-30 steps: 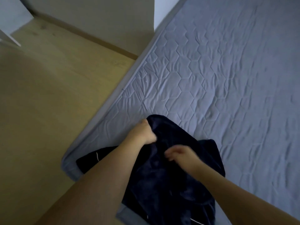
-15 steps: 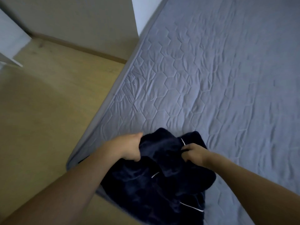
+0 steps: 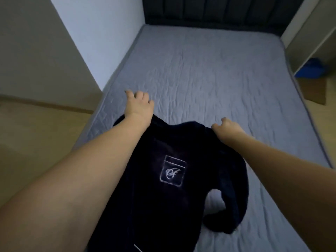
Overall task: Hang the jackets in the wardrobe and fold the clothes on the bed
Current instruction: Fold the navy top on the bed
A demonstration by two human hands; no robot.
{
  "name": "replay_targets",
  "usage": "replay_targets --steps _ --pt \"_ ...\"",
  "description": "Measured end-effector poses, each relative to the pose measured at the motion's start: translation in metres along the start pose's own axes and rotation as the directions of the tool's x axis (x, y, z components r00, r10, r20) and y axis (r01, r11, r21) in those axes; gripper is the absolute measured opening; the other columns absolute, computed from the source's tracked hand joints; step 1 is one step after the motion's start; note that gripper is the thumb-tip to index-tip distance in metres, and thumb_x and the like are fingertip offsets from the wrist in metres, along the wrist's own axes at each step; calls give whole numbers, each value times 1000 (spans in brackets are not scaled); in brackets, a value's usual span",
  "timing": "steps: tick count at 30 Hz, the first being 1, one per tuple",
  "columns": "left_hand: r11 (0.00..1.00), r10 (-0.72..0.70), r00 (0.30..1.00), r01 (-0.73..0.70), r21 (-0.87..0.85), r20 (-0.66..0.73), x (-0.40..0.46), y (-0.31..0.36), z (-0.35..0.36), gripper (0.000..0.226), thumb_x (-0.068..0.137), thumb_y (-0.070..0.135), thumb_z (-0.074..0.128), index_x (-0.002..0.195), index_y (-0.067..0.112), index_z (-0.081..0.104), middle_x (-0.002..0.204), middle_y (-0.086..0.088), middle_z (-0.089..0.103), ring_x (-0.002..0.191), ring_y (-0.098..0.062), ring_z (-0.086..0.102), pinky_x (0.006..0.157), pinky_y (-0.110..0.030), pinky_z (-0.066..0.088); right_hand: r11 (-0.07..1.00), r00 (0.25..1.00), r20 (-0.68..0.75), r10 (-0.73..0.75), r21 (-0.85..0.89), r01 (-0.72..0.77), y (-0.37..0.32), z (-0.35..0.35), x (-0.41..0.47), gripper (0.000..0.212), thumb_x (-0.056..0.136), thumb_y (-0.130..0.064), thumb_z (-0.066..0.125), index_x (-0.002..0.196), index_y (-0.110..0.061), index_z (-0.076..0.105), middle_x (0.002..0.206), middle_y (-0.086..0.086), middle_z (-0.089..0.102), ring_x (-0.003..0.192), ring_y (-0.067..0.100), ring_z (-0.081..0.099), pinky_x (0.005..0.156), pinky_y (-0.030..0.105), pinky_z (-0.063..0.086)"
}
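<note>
1. Bed (image 3: 209,73): a mattress under a grey-blue quilted cover fills most of the view and runs away from the camera to a dark padded headboard (image 3: 209,10). The cover is lightly wrinkled.

2. Dark garment (image 3: 163,197): a navy, plush-looking top lies spread on the near end of the bed, its upper edge toward the headboard. One sleeve (image 3: 234,193) curves down along the right side and doubles back at its end, leaving a patch of cover showing inside the loop. The lower part runs out of the bottom of the view.

3. Floor (image 3: 36,139): light wood, left of the bed, with a beige wall and skirting behind it. A white panel (image 3: 101,37) stands at the bed's left edge.

4. Shelving unit (image 3: 312,39): pale, at the far right beside the bed, with something blue (image 3: 312,70) low inside it; too blurred to identify.

5. Left hand (image 3: 139,104): extended past the garment's upper left edge, fingers spread and relaxed above the cover, gripping nothing.

6. Right hand (image 3: 228,129): at the garment's upper right edge, fingers loosely curled. Whether it pinches the fabric cannot be told.

7. Chest pocket (image 3: 172,170): outlined in pale piping, with a pale embroidered monogram, facing up near the garment's middle.
</note>
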State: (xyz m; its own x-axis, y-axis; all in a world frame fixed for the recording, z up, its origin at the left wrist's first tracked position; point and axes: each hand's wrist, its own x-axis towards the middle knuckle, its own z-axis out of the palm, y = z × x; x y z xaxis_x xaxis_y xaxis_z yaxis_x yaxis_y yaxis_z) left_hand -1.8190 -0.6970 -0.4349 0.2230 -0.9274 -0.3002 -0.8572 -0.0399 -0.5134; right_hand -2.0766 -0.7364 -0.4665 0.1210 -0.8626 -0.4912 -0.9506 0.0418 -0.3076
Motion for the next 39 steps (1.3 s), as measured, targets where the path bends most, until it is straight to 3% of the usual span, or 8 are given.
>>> replay_targets --steps 4,10,18,25,29,32,36,39 --pt "954 -12 987 -35 -298 -157 27 98 36 55 83 26 56 136 17 43 137 -12 40 126 -32 38 110 -54 27 987 997 -72 12 161 -1 79 51 33 63 94 -29 41 152 -13 23 147 19 39 128 37 44 104 44 38" --pt "671 385 863 -17 -741 329 -31 275 146 46 88 37 55 130 19 48 133 -8 53 115 -29 56 97 -41 47 874 878 276 391 186 -448 241 171 37 60 90 -20 57 140 1 32 135 26 46 119 41 50 91 41 46" --pt "864 290 946 -193 -466 146 -46 410 201 90 91 35 56 154 34 -9 152 -10 19 129 -32 36 95 -44 42 675 858 466 214 565 -475 330 270 32 21 71 -20 82 88 -13 73 104 11 66 93 27 66 79 32 55" --pt "882 469 883 -469 -40 -18 -2 474 152 78 90 24 57 152 26 9 151 -11 22 133 -33 29 103 -53 35 306 788 610 -87 769 -561 379 240 10 18 79 -15 75 93 -9 66 94 8 74 87 22 71 73 29 56" --pt "867 483 811 -392 -307 330 12 490 122 61 80 31 60 135 17 37 138 -12 34 127 -34 35 101 -51 41 515 572 788 -229 597 -615 408 227 -5 53 66 -23 83 116 -13 68 108 6 74 102 23 70 92 33 55" --pt "831 493 825 -353 -430 276 33 498 96 50 80 24 49 129 18 46 138 -11 37 128 -33 35 104 -51 38 738 656 731 -187 545 -397 443 209 1 48 67 -29 85 111 -17 71 107 3 73 101 22 69 98 36 51" --pt "804 577 793 -510 -306 195 45 537 73 56 89 25 42 145 30 37 156 -2 27 146 -24 15 119 -56 2 689 806 580 -119 632 -354 506 180 5 20 70 -25 84 86 -19 75 86 -1 76 81 16 73 73 22 57" --pt "817 577 756 -545 -191 309 32 571 60 42 90 28 42 127 22 59 136 -7 56 125 -27 49 112 -45 29 746 804 588 -87 573 -339 551 168 -5 23 67 -35 86 82 -21 75 83 -4 76 78 14 73 71 21 57"
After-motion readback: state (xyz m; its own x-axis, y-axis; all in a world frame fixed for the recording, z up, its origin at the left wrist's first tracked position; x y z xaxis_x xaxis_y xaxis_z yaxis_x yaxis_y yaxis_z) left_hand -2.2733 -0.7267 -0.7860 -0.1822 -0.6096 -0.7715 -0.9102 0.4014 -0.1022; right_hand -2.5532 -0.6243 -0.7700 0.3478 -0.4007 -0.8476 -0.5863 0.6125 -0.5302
